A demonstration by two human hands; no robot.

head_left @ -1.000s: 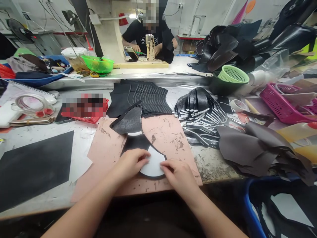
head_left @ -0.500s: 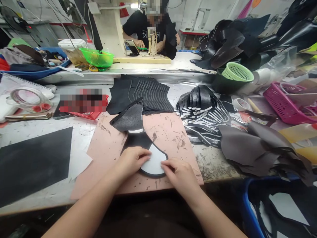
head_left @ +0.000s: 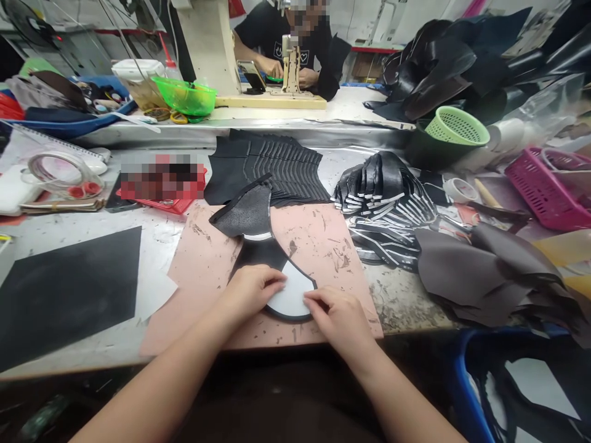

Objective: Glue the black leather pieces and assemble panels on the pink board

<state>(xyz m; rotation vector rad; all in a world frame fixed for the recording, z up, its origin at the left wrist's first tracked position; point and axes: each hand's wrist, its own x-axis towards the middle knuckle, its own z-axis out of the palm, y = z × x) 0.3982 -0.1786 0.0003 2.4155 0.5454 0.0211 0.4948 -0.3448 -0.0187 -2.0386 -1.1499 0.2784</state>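
Observation:
A curved black leather piece (head_left: 258,253) lies on a pink board (head_left: 332,246), with a white backing patch (head_left: 292,291) on its rounded near end. My left hand (head_left: 252,288) is closed over its left side, thumb and fingertips pressed together at the patch's edge. On the right, my right hand (head_left: 339,311) pinches the dark rim of the rounded end between thumb and fingers. The far end of the piece folds up into a grey-black flap, beside a fanned stack of black leather pieces (head_left: 272,166).
Right of the board lie bundled black strips with white edges (head_left: 383,191) and brown leather sheets (head_left: 466,277). A black sheet (head_left: 74,289) is at left, a red tray (head_left: 178,202) behind it. A blue bin (head_left: 462,375) stands low right. Opposite, a person sits at a sewing machine (head_left: 205,55).
The view has shifted slightly, so the scene sits a little to the right and higher. Both hands keep nearly the same hold on the leather piece.

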